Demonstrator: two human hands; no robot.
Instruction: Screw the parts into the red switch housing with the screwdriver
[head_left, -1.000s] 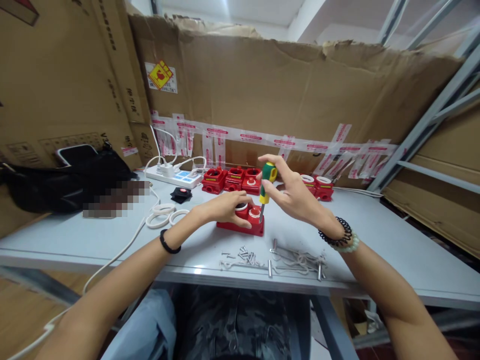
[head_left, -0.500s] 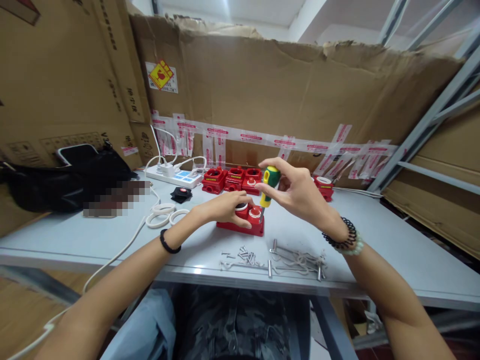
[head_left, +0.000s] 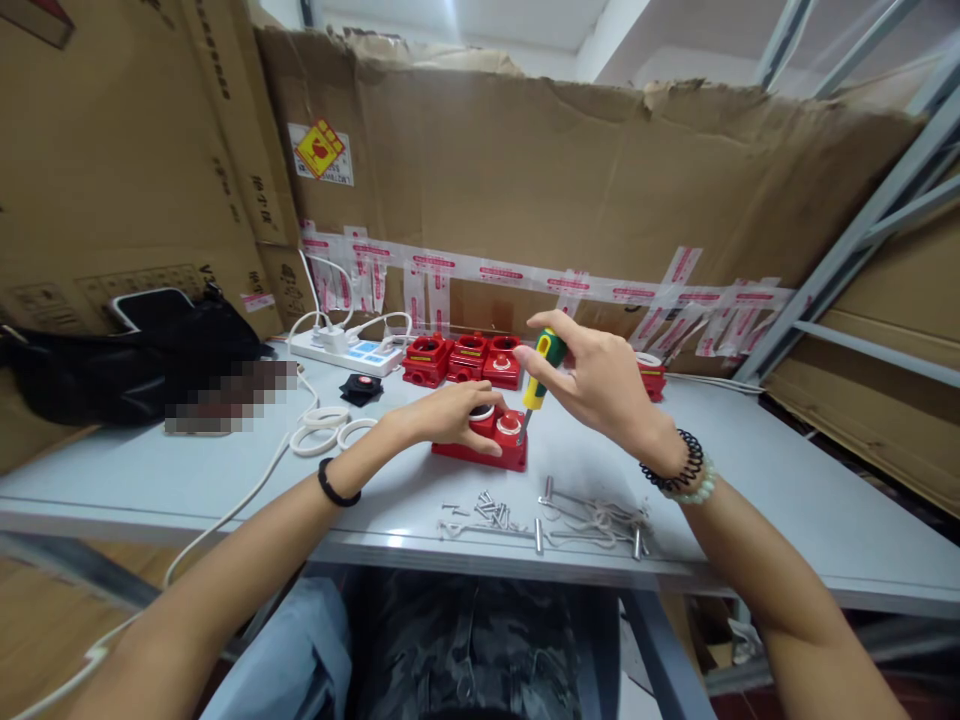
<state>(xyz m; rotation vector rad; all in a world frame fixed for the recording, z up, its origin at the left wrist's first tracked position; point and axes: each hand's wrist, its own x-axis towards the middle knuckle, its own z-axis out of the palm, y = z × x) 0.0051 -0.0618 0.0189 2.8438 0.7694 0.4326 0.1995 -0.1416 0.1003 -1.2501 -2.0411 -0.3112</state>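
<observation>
The left hand (head_left: 450, 415) lies closed over the red housing (head_left: 484, 445), pinning it to the grey table (head_left: 750, 480). Just right of it, the right hand (head_left: 596, 385) grips a green-and-yellow screwdriver (head_left: 541, 368), tip down on the housing's right end. Loose screws (head_left: 491, 512) lie between the hands and the table's near edge. Open tabletop stretches right of the right hand.
</observation>
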